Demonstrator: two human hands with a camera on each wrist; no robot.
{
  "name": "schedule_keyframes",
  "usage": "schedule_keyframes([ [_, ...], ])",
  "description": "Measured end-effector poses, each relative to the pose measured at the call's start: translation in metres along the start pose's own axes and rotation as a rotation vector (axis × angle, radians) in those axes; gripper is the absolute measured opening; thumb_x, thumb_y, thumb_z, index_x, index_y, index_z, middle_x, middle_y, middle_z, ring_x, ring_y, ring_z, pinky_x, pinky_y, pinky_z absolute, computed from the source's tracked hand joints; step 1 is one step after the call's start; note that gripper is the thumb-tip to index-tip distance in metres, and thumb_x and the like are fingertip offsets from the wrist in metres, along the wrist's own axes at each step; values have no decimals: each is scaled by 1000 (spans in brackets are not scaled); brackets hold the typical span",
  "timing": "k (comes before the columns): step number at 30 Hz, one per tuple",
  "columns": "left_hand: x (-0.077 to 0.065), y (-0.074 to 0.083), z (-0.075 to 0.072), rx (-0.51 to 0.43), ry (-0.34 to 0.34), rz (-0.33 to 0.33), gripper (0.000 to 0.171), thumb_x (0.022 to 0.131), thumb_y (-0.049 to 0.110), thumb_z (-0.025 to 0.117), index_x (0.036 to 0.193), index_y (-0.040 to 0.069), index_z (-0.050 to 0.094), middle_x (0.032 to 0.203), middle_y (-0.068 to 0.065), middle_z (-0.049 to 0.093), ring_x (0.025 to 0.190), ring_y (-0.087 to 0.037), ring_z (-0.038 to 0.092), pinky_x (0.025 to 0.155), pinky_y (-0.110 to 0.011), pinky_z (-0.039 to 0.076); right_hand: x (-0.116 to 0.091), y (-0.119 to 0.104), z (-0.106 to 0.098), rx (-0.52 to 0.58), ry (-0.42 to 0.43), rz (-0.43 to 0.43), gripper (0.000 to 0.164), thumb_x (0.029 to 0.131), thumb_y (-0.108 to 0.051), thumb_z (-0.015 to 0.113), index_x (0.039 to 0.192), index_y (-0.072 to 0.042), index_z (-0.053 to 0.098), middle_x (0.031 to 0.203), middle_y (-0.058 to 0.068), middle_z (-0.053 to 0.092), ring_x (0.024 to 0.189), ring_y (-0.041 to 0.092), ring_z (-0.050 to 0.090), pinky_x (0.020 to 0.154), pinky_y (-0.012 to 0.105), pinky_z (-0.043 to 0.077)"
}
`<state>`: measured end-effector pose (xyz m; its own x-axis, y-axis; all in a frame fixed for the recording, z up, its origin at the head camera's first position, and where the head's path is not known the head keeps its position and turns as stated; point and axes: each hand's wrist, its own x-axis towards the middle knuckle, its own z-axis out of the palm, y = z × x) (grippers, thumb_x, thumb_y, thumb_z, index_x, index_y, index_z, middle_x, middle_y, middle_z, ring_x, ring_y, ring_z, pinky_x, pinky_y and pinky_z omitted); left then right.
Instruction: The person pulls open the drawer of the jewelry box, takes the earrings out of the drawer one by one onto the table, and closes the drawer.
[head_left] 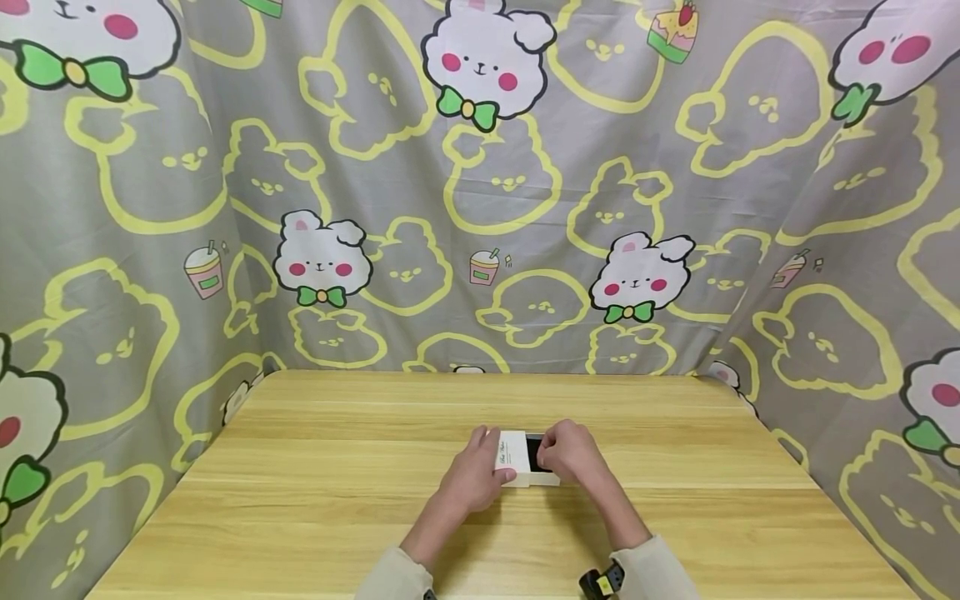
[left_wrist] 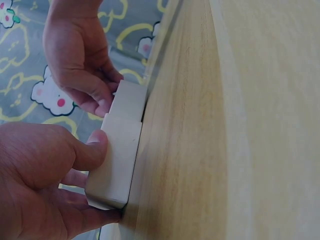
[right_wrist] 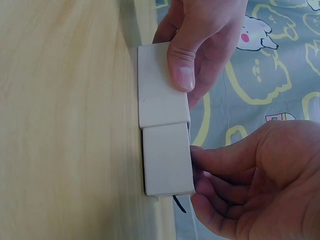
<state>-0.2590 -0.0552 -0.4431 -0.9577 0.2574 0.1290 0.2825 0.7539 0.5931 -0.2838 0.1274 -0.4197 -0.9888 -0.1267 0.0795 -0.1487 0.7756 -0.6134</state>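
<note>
A white drawer-style box [head_left: 513, 451] with dark script on its top stands on the wooden table, its inner tray [right_wrist: 167, 160] slid partly out to the right. Black shows inside the open tray section. My left hand [head_left: 475, 473] grips the outer sleeve [left_wrist: 115, 160], its thumb along the near side and its fingers around the far side and end. Over the tray's open top, my right hand [head_left: 572, 450] has curled fingers, with the fingertips partly hidden behind the tray wall; I cannot tell what they hold. A thin black tab [right_wrist: 179, 204] sticks out at the tray's end.
The wood-grain table [head_left: 337, 433] reaches back to a grey curtain [head_left: 420, 183] printed with bunnies and yellow outlines, which hangs behind and on both sides. A black band with a yellow patch [head_left: 602, 582] is on the right wrist, by a light sleeve [head_left: 652, 571].
</note>
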Motion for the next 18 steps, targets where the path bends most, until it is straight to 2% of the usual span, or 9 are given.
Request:
schedule_keyframes([
  [18,0,-1,0,-5,-5,1,71,96,24,70,152,-5,38,158,-28,34,129,-49,53,105,-56,47,1,1,-6,-5,15,-13,20,73,5,64,60,-9,67,55,-3,54,53,13,48,56,26,41],
])
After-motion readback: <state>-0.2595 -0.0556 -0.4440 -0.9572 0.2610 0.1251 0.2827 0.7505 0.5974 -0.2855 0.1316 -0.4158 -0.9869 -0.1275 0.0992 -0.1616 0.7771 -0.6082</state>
